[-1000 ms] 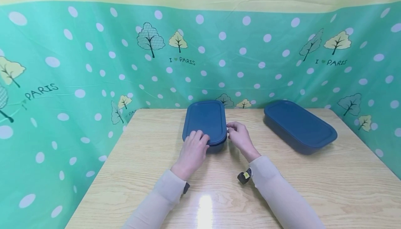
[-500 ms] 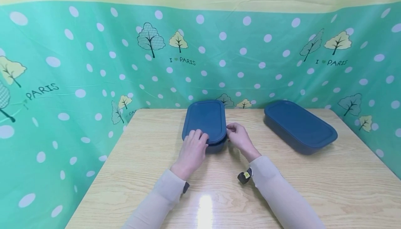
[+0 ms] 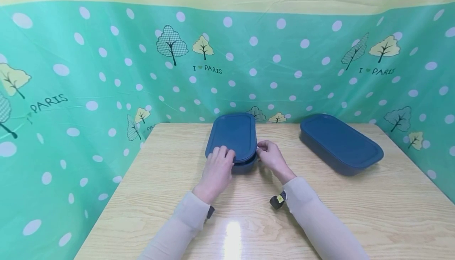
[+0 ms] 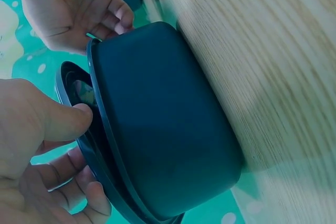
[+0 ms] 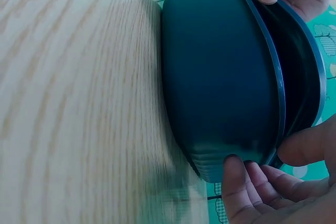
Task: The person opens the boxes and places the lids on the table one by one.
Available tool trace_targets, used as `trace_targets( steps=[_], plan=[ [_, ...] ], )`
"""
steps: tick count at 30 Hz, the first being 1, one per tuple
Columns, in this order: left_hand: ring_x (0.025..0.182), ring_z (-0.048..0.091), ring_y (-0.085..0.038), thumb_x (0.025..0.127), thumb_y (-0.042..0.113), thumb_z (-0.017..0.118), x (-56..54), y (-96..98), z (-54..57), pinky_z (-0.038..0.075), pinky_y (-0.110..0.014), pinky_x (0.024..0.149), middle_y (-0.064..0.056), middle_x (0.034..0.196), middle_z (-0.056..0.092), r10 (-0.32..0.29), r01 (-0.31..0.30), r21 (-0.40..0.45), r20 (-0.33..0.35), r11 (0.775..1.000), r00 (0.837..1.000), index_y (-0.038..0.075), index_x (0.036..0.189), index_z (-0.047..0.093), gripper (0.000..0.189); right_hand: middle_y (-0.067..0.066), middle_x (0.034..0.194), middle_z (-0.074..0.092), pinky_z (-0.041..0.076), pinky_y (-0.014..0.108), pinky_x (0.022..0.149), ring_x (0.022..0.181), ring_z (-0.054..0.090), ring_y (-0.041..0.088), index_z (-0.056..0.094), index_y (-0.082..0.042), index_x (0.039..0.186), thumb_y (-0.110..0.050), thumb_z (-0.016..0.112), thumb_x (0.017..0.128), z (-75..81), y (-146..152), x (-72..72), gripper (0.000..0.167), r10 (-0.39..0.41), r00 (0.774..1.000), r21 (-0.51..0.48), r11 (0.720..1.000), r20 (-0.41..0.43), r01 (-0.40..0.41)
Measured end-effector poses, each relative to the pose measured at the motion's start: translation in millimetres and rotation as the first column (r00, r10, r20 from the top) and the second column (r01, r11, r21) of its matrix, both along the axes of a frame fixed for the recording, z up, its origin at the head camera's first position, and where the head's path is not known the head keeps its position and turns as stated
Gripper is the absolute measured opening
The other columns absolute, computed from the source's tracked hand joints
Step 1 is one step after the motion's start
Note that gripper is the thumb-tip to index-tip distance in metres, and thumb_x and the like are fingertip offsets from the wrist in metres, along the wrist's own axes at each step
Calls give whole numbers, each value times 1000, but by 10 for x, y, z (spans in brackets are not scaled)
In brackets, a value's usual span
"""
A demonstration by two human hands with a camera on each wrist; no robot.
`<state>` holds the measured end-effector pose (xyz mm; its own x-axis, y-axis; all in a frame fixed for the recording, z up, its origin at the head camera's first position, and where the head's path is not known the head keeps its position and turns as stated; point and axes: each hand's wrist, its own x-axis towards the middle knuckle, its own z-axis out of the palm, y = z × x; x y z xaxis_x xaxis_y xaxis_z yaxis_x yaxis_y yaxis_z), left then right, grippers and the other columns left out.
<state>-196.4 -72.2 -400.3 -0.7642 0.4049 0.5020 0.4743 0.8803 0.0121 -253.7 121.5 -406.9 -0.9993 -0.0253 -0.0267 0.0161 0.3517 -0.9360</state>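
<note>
A dark blue rectangular food container (image 3: 243, 168) stands on the table, its matching lid (image 3: 232, 137) lying tilted over it. My left hand (image 3: 217, 171) pinches the lid's near edge, with the thumb under the edge and the fingers on top. In the right wrist view a dark gap shows between the raised near end of the lid and the container's rim (image 5: 279, 77). At the container's right side, my right hand (image 3: 273, 158) holds the rim: the thumb (image 5: 304, 145) lies at the rim and the fingers press the outer wall below it. The container's inside is mostly hidden.
A second dark blue container (image 3: 341, 143), longer and with its lid on, stands slantwise at the back right. The wooden table (image 3: 170, 165) ends at a green dotted curtain (image 3: 249, 58) behind and at the sides. Wrist cameras sit under both sleeves.
The lid's near edge has risen slightly with my left hand, and the gap above the container's rim has widened. My right hand stays almost in place at the side.
</note>
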Motion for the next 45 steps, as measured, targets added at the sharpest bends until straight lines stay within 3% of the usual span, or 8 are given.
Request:
trace_targets(
  steps=[17, 23, 38, 45],
  plan=[
    [82, 41, -23, 83, 8, 72, -2, -14, -6, 36, -29, 62, -7, 95, 50, 35, -35, -14, 39, 999, 999, 8, 101, 57, 23, 19, 104, 58, 54, 43, 80, 91, 59, 27, 50, 9, 123, -5, 45, 97, -8, -2, 6, 30, 18, 1000, 1, 1000, 8, -18],
    [80, 40, -23, 83, 8, 72, 2, -15, -7, 33, -28, 61, -7, 94, 50, 39, -37, -32, 38, 999, 999, 7, 101, 57, 23, 21, 109, 58, 53, 44, 83, 93, 59, 27, 49, 9, 126, -7, 44, 98, -4, -3, 8, 32, 22, 999, -8, 1000, 30, -22],
    [80, 40, -23, 81, 8, 74, -5, -15, -17, 32, -30, 65, -6, 94, 51, 53, -51, -44, 44, 998, 998, 9, 101, 57, 26, 25, 118, 55, 51, 42, 90, 105, 60, 32, 46, 10, 127, -6, 45, 97, -16, -16, 15, 33, 56, 997, -97, 994, 61, -50],
    [80, 40, -23, 75, 2, 75, -17, -32, -17, 33, -29, 63, -7, 94, 50, 50, -48, -57, 30, 997, 998, 7, 101, 56, 33, 26, 119, 53, 49, 44, 92, 107, 59, 34, 45, 11, 126, -4, 43, 98, 1, -17, 25, 32, 70, 994, -156, 986, 81, -57]
  ],
)
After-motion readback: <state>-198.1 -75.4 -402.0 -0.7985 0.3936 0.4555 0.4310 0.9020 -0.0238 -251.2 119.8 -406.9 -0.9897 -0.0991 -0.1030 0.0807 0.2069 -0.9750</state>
